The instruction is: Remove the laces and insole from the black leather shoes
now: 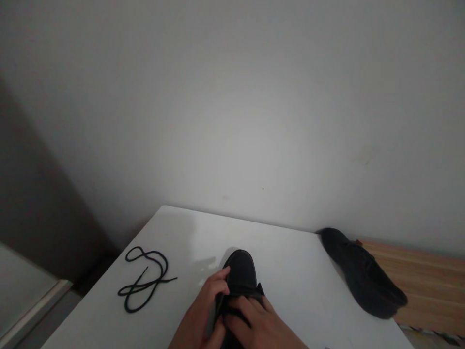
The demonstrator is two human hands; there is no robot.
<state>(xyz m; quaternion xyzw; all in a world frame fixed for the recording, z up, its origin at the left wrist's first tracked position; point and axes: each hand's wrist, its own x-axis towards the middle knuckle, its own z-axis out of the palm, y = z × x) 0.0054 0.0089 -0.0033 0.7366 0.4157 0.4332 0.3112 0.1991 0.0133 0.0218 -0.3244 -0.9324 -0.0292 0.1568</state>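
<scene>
A black shoe (pixel 241 269) stands on the white table at the bottom middle, its toe pointing away from me. My left hand (pixel 208 305) grips the shoe's left side, with one finger up by the toe part. Curled fingers of my right hand (pixel 256 321) press at the tongue and opening, covering much of the upper. Whether they pinch a smaller part there is hidden. A loose black shoelace (pixel 160 280) lies in loops on the table to the left, apart from both hands.
Another black shoe (pixel 358 274) lies at the right edge of the white table (pixel 290 257). Beyond that edge is a wood-grain surface (pixel 428 278). A pale wall (pixel 254 121) rises behind the table. A pale ledge (pixel 39 310) shows at lower left.
</scene>
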